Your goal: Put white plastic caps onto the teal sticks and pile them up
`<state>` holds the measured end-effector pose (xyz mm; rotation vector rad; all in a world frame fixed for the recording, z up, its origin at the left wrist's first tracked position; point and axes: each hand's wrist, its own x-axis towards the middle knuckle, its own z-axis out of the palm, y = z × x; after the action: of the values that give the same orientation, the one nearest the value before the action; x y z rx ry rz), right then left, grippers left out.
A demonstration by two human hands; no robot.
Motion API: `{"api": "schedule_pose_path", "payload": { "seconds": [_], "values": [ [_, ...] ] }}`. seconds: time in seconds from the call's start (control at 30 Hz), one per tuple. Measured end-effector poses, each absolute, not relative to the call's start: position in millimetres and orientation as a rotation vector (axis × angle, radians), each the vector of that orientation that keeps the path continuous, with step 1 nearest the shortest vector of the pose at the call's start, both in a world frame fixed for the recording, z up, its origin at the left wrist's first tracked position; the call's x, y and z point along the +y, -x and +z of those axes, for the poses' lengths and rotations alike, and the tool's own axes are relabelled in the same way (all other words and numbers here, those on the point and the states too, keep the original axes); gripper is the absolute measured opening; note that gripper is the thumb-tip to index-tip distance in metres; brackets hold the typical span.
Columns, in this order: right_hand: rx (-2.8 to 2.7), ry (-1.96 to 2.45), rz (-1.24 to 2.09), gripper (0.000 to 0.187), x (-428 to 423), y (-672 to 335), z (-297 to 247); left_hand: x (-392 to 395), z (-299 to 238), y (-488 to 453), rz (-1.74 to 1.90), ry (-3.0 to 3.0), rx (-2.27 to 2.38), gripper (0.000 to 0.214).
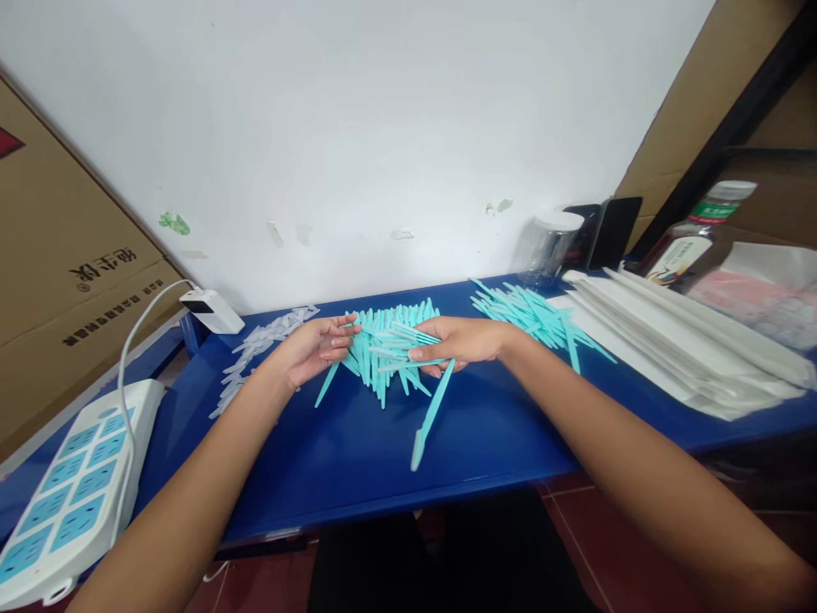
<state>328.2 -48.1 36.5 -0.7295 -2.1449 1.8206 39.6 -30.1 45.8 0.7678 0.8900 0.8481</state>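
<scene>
Jar (554,249) lidded; dark bottle (688,244) stands behind packets (689,345). Right hand (458,340) clamps sticks (397,347); left hand (319,347) loosely curled, its hold unclear.

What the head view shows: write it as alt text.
A person's right hand holds a bunch of turquoise sticks over a pile of more on a blue table; the loosely curled left hand is beside the pile. A second turquoise pile and white packets lie to the right, pale translucent pieces and a white power strip to the left.
</scene>
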Motion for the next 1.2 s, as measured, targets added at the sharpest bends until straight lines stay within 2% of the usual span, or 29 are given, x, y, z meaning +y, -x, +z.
{"api": "schedule_pose_path", "payload": {
  "seconds": [0.13, 0.27, 0.4, 0.63, 0.97, 1.2],
  "values": [
    [-2.128, 0.740, 1.839, 0.043, -48.6, -327.8, 37.2, -31.4, 46.4, -36.1, 0.833, -0.855, 0.925, 0.005],
    [-2.127, 0.732, 1.839, 0.044, -49.1, -327.8, 38.1, -28.0, 42.3, -31.0, 0.769, -0.932, 0.904, 0.023],
    [-2.130, 0.737, 1.837, 0.044, -49.4, -328.2, 38.4, -24.8, 40.4, -27.0, 0.818, -1.019, 0.918, 0.030],
    [-2.142, 0.721, 1.822, 0.044, -48.1, -328.8, 36.8, -27.9, 44.3, -29.8, 0.804, -1.096, 0.951, 0.019],
    [-2.152, 0.742, 1.795, 0.043, -45.7, -328.9, 33.7, -35.8, 44.2, -41.3, 0.874, -1.202, 0.917, 0.034],
    [-2.150, 0.757, 1.801, 0.042, -46.4, -328.7, 34.7, -34.4, 32.3, -48.8, 0.861, -0.969, 0.767, 0.022]
  ]
}}
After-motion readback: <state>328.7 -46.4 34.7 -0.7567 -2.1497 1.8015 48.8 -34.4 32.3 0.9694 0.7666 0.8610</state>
